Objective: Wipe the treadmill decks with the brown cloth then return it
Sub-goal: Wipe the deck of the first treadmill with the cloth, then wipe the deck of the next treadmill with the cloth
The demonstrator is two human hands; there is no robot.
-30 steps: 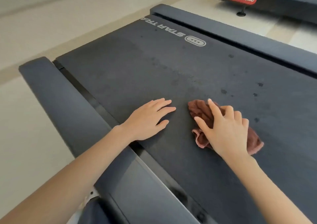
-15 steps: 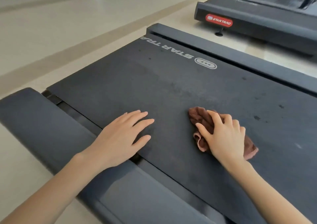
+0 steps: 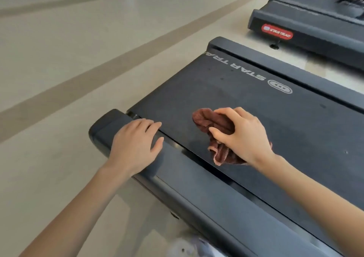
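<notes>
Grey side rail: nearest part of the treadmill, running from lower right up to a rounded end cap at the left.
Pale blur at the bottom edge: too smeared to tell what it is.
Left hand: lies palm down on the side rail close to the end cap. Its fingers are nearly straight and together, holding nothing, and their tips reach the seam where rail meets deck.
Right hand: on the deck, just beyond the rail and well apart from the left hand. Its fingers are curled over the cloth with the thumb tucked against it, so the fabric is bunched in the grip.
Brown cloth: crumpled, pressed on the deck under the right hand. Its long axis runs from upper left to lower right in the view. The far end pokes out past the fingertips toward the deck's end, and the near end, with a paler hem, sits by the seam at the rail.
Deck: dark, matte, with a few small spots.
White lettering: STAR TRAC and an oval mark, upside down from here.
Far rail: parallel to the near one.
Floor: beige with darker bands.
Second treadmill: top right, with a red badge.
</notes>
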